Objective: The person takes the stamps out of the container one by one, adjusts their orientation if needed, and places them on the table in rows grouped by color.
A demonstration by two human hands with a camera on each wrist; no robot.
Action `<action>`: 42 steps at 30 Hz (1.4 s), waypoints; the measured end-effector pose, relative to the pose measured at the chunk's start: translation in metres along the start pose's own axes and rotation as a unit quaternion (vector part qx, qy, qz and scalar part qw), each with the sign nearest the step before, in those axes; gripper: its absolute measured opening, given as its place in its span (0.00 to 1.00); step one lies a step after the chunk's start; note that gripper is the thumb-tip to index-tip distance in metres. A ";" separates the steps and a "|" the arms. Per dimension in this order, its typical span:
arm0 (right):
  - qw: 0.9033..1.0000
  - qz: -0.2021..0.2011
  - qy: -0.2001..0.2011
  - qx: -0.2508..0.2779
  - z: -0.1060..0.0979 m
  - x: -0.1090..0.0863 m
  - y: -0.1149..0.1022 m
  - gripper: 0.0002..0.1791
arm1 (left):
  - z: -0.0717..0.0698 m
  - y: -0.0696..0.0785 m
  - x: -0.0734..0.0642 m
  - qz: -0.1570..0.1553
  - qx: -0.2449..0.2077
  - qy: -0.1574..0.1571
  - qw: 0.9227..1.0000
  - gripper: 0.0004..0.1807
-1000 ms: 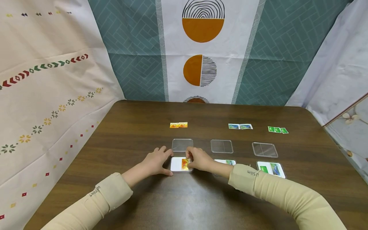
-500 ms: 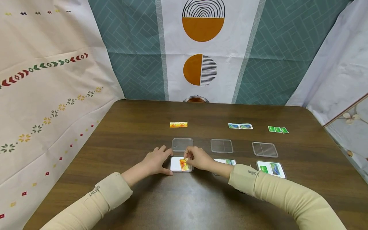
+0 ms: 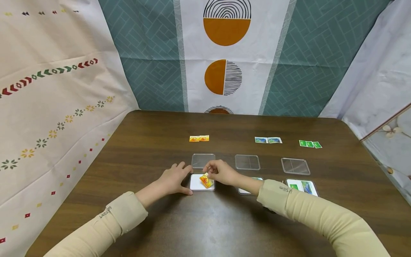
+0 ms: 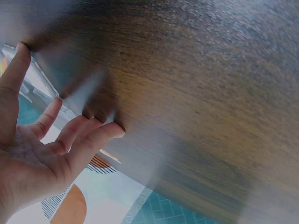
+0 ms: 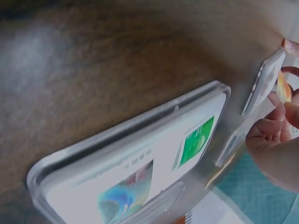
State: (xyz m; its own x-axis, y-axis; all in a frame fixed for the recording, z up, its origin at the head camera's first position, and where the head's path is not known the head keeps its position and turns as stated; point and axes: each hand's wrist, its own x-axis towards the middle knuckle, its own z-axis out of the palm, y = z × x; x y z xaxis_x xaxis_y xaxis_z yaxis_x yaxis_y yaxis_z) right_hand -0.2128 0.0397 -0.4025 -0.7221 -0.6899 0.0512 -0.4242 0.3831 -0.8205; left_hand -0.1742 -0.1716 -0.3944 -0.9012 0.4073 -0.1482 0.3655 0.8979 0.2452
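My right hand [image 3: 223, 173] pinches a small orange-and-yellow stamp [image 3: 206, 181] at its upper right edge. The stamp hangs tilted over a white card [image 3: 195, 185] in a clear plastic case; in the right wrist view the stamp [image 5: 283, 87] is seen edge-on between fingertips and case. My left hand [image 3: 173, 179] rests on the table at the left end of that case, fingers spread, thumb and forefinger at its corners. In the left wrist view the left hand's fingertips [image 4: 117, 130] touch the wood.
Clear lids [image 3: 203, 161] lie in a row behind the cases. A second cased card [image 3: 245, 191] is partly under my right forearm; a third [image 3: 305, 186] bears green and blue stamps. Orange [image 3: 199, 138], blue landscape [image 3: 268, 140] and green stamps [image 3: 309, 144] lie farther back.
The stamp has been raised and turned to a slant, from lying straight on the card's right part. My right hand has moved slightly up and left; the left hand has stayed put.
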 end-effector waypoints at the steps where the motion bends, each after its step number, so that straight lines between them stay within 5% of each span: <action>1: 1.000 0.002 -0.006 0.002 -0.001 0.000 0.000 0.07 | 0.000 0.000 0.000 0.000 0.001 0.000 1.000 0.34; 12: 0.999 0.004 -0.035 -0.008 -0.012 -0.002 0.001 0.05 | 0.000 0.001 0.000 0.003 -0.004 0.001 1.000 0.34; 25: 0.996 0.076 -0.044 0.029 -0.045 -0.004 -0.001 0.07 | 0.000 0.001 -0.002 0.011 -0.004 0.007 1.000 0.34; 42: 0.997 0.060 0.025 -0.045 -0.072 0.001 0.012 0.07 | 0.000 0.000 -0.002 0.014 -0.003 0.006 1.000 0.34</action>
State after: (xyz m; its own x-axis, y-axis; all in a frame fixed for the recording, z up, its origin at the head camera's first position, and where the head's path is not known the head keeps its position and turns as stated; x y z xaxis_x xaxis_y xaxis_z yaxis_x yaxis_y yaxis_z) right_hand -0.2577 0.0880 -0.3719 -0.7966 -0.6044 -0.0142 -0.3784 0.5168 -0.7679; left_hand -0.1729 -0.1722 -0.3937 -0.8935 0.4303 -0.1286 0.3894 0.8849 0.2557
